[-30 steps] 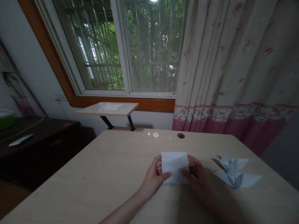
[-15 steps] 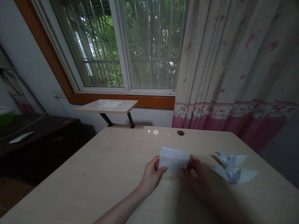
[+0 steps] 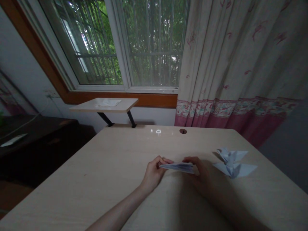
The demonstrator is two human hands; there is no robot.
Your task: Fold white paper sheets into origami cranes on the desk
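Head view: a folded white paper [image 3: 176, 166] is pinched at its ends by the closed fingers of the left hand [image 3: 154, 171] and the right hand [image 3: 198, 170], over the pale wooden desk [image 3: 96, 154], near an origami bird [image 3: 231, 163] on the right.

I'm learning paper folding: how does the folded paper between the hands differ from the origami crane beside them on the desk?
The folded paper forms a narrow, compact packet, while the origami crane spreads into broad, pointed wings. The folded paper is gripped between the left hand and right hand; the crane lies untouched on the desk. Both are pale creased paper.
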